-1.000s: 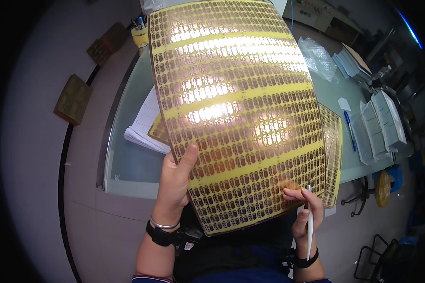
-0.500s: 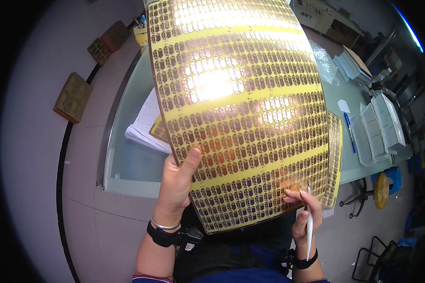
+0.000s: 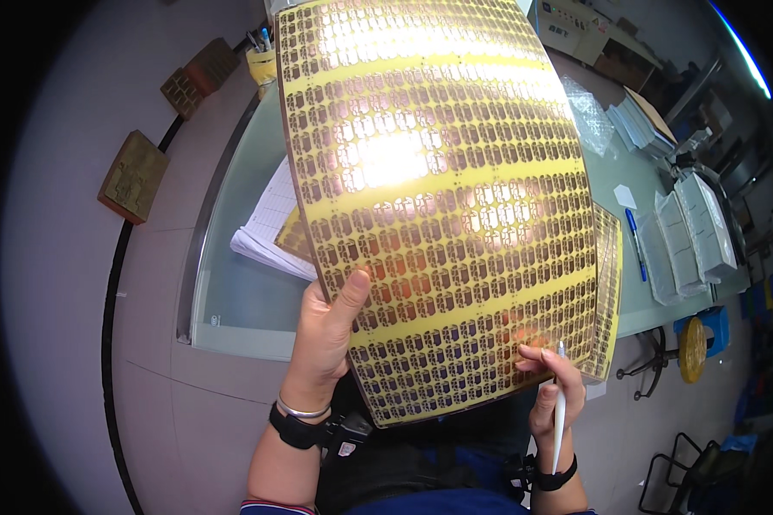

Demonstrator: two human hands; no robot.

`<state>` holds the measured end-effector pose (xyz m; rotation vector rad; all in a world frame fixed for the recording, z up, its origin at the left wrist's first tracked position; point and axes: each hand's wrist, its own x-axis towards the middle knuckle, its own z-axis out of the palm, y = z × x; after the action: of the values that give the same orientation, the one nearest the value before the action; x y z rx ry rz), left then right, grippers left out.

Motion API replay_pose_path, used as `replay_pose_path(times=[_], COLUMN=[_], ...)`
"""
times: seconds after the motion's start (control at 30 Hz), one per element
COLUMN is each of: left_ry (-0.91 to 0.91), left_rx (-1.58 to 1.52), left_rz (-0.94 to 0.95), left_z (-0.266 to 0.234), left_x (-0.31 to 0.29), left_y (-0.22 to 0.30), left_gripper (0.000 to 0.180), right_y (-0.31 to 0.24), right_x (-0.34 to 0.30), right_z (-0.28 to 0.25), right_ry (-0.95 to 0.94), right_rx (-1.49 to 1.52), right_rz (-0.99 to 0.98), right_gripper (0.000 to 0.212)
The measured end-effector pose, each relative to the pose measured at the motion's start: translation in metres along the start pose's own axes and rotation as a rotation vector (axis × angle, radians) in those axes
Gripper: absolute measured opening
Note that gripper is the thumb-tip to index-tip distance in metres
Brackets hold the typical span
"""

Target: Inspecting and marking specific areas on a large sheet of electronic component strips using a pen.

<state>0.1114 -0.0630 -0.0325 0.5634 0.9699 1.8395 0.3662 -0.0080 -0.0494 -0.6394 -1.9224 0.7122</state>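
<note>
A large yellow circuit board panel (image 3: 455,184) with rows of dark copper patterns is held up, tilted, and fills the middle of the view. My left hand (image 3: 326,330) grips its left edge, thumb on the front and the other fingers hidden behind. At the lower right edge is my right hand (image 3: 556,390), fingers curled around a slim white pen-like tool (image 3: 560,421) with a narrow tip pointing up. Its fingertips are at or against the panel's edge. Bright glare hides part of the pattern. Behind the panel, more yellow panels (image 3: 607,292) show at the right.
The glass-topped table (image 3: 240,296) spreads beneath. On it lie an open notebook (image 3: 262,227), a blue pen (image 3: 635,245), white wrapped stacks (image 3: 696,227), clear bubble wrap (image 3: 588,112) and a pen holder (image 3: 263,64). A yellow-topped stool (image 3: 692,350) stands at the right; brown blocks (image 3: 134,178) line the left wall.
The panel's upper left side has shifted slightly to the right. The lower end of the white tool has swung a little to the left; both hands keep their holds.
</note>
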Motion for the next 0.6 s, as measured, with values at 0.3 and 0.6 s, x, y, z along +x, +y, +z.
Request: replay_pose_path(times=[0.3, 0.6], left_ry=[0.015, -0.003], left_rx=[0.018, 0.023], left_rz=[-0.016, -0.029], left_z=[-0.0013, 0.0002], left_x=[-0.0007, 0.0018], left_y=[0.0012, -0.0009], left_gripper=[0.034, 0.035], right_y=[0.0004, 0.0019], right_x=[-0.0005, 0.0002], right_z=[0.0013, -0.0003], right_ry=[0.010, 0.005], right_rx=[-0.001, -0.045], right_rz=[0.003, -0.002], right_gripper=[0.036, 0.035])
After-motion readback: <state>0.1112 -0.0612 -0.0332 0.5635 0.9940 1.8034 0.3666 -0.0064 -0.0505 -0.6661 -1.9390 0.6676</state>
